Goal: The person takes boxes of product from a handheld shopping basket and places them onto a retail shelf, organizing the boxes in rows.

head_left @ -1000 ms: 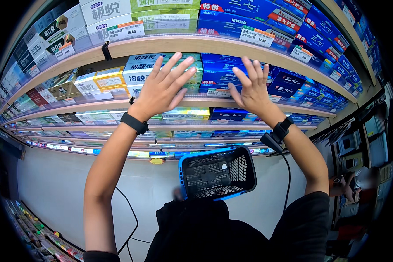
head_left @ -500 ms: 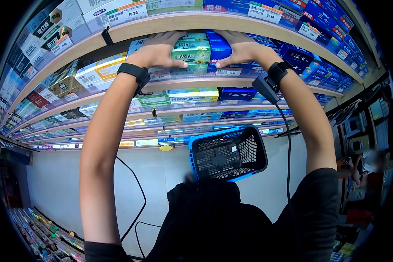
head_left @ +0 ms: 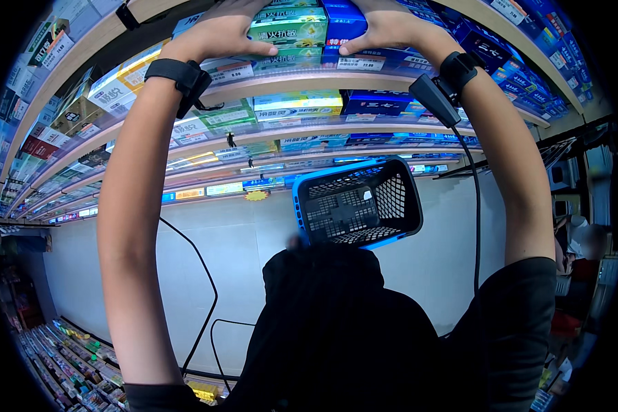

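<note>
My left hand (head_left: 226,31) lies against the left side of a stack of green toothpaste boxes (head_left: 288,33), its thumb stretched across their front. Beside that stack stands a blue box (head_left: 345,24), and my right hand (head_left: 391,29) rests on its right side with the thumb on its front. Both hands look open and spread, with the boxes between them. The upper frame edge cuts off part of the fingers. Black bands circle both wrists, and a small black device (head_left: 432,99) with a cable sits by the right one.
Shelves with price tags (head_left: 360,63) run across, filled with more boxes (head_left: 299,103) on lower tiers. A black basket with a blue rim (head_left: 298,209) is below my hands, in front of my body. Pale floor (head_left: 240,254) spreads beneath. Cables hang at both sides. Another person (head_left: 584,240) is far right.
The view has shifted, so hands, shelves and basket appear higher in the picture. My hands keep the same places against the boxes.
</note>
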A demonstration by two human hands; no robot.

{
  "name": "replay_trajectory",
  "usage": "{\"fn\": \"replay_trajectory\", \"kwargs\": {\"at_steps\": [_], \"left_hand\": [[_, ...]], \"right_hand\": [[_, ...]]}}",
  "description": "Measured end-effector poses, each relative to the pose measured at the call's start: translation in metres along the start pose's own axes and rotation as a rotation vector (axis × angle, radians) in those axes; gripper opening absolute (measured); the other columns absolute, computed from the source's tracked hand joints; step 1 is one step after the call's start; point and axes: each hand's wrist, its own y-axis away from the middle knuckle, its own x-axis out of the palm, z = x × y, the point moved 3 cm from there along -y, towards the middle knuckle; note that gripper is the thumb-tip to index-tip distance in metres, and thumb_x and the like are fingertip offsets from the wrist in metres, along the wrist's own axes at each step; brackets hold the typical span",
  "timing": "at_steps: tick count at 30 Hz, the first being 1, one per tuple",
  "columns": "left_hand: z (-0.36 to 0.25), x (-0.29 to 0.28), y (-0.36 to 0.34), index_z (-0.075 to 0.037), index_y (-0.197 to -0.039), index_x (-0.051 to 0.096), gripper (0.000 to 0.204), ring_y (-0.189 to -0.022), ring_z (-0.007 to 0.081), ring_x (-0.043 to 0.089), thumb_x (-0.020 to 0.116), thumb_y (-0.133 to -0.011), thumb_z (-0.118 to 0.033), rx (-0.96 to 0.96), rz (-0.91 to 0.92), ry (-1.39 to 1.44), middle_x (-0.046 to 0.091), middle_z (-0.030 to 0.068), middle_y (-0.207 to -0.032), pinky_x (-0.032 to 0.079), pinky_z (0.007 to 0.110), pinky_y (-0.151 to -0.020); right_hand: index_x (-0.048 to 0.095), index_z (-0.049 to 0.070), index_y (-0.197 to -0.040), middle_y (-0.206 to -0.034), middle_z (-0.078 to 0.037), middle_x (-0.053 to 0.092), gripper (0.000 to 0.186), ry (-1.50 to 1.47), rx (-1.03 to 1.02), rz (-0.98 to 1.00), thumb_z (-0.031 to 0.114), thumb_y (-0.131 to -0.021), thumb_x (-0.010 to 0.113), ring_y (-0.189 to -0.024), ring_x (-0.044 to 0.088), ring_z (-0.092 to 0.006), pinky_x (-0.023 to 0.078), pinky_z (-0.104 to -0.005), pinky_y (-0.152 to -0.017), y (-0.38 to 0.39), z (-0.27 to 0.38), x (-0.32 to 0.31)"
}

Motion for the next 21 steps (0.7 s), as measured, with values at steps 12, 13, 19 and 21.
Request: {"fn": "replay_trajectory", "kwargs": {"at_steps": [12,13,19,21], "left_hand": [[-0.001,0.0,-0.008,0.002,-0.152,0.027,0.115,-0.141,0.0408,0.034,0.071,-0.073,-0.069,0.016,0.023,-0.152,0.035,0.0282,-0.152,0.029,0.043,-0.118],[-0.007,-0.003,-0.011,0.0,-0.151,0.03,0.113,-0.14,0.0407,0.036,0.073,-0.072,-0.067,0.024,0.014,-0.129,0.037,0.026,-0.151,0.031,0.045,-0.117],[-0.035,-0.024,-0.018,0.004,-0.153,0.023,0.119,-0.139,0.0417,0.035,0.08,-0.068,-0.058,0.028,0.101,-0.077,0.035,0.029,-0.151,0.029,0.044,-0.117],[-0.039,-0.031,-0.023,0.003,-0.152,0.026,0.116,-0.14,0.0404,0.034,0.082,-0.067,-0.053,0.014,0.122,-0.065,0.035,0.0269,-0.151,0.028,0.043,-0.117]], "right_hand": [[0.028,0.0,-0.152,-0.157,-0.025,0.026,0.119,-0.028,-0.121,-0.019,0.066,-0.065,0.076,-0.148,0.016,-0.0396,0.011,-0.0472,-0.121,0.007,0.007,-0.027],[0.03,0.003,-0.152,-0.156,-0.023,0.03,0.118,0.011,-0.095,-0.066,0.067,-0.064,0.077,-0.146,0.022,-0.0373,0.015,-0.0476,-0.12,0.008,0.002,-0.024],[0.037,0.012,-0.15,-0.149,-0.016,0.044,0.113,0.152,-0.015,-0.212,0.065,-0.059,0.081,-0.139,0.041,-0.0307,0.029,-0.0482,-0.116,0.013,-0.012,-0.015],[0.035,0.013,-0.151,-0.153,-0.013,0.041,0.115,0.146,0.006,-0.194,0.064,-0.059,0.08,-0.142,0.037,-0.0285,0.024,-0.0544,-0.117,0.011,-0.015,-0.018]]}}
